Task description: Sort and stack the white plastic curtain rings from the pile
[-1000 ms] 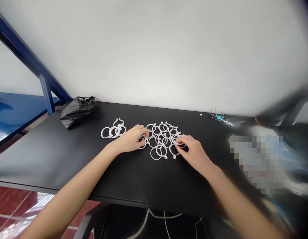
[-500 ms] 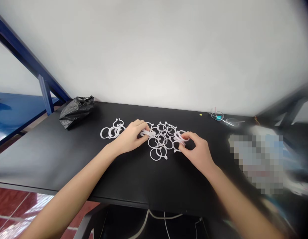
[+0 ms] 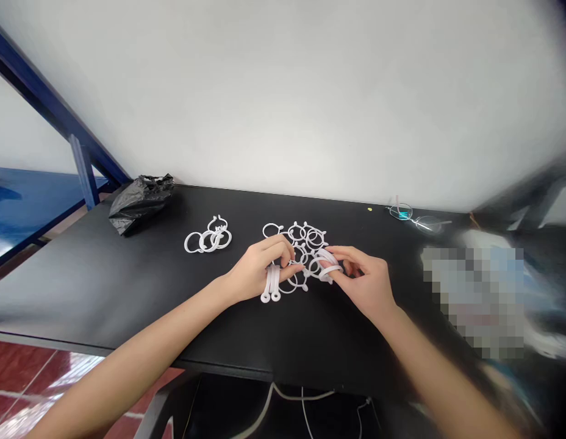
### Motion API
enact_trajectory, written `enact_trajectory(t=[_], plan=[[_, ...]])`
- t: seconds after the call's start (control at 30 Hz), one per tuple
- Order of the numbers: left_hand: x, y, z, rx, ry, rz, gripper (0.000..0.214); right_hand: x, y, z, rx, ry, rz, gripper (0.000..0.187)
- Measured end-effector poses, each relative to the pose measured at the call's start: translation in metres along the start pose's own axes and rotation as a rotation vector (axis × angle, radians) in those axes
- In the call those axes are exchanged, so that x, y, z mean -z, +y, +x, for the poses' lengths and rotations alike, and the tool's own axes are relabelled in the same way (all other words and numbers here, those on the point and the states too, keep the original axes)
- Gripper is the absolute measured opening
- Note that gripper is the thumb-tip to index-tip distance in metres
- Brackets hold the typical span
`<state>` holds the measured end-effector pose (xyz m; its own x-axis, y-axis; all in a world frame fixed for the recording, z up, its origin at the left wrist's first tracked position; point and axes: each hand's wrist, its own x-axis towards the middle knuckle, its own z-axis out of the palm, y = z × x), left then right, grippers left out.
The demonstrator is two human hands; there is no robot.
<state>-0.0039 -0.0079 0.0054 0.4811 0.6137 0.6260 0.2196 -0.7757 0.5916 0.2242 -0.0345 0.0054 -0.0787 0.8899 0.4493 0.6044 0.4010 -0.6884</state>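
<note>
A loose heap of white plastic rings (image 3: 304, 239) lies in the middle of the black table (image 3: 127, 286). My left hand (image 3: 260, 271) is closed on two white rings (image 3: 271, 285) lifted from the heap, their knobbed ends hanging down. My right hand (image 3: 363, 277) pinches another white ring (image 3: 327, 267) just above the heap's near right side. The two hands nearly meet over the front of the heap. A smaller linked cluster of white rings (image 3: 208, 239) rests to the left, apart from both hands.
A crumpled black plastic bag (image 3: 139, 198) sits at the table's back left. Glasses (image 3: 413, 218) lie at the back right near the wall. A blurred-out patch (image 3: 475, 286) covers the table's right side. Blue metal beams (image 3: 58, 122) stand at left. Cables (image 3: 301, 408) hang under the front edge.
Both hands have closed on rings and drawn them toward me, off the heap. My left hand moved from the heap's left edge to its front, now with two rings hanging from it.
</note>
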Motion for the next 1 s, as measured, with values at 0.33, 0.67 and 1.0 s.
enact_trajectory(t=[0.33, 0.67, 1.0], plan=[[-0.016, 0.010, -0.006, 0.080, -0.143, -0.141, 0.053, -0.006, -0.003, -0.004, -0.095, -0.172, 0.243, 0.044], [-0.017, 0.008, -0.008, 0.023, -0.102, -0.129, 0.043, -0.004, -0.004, -0.004, 0.393, -0.044, 0.050, 0.035], [-0.007, 0.012, -0.001, 0.109, -0.115, -0.164, 0.023, -0.001, -0.013, -0.005, 0.386, -0.222, 0.381, 0.024]])
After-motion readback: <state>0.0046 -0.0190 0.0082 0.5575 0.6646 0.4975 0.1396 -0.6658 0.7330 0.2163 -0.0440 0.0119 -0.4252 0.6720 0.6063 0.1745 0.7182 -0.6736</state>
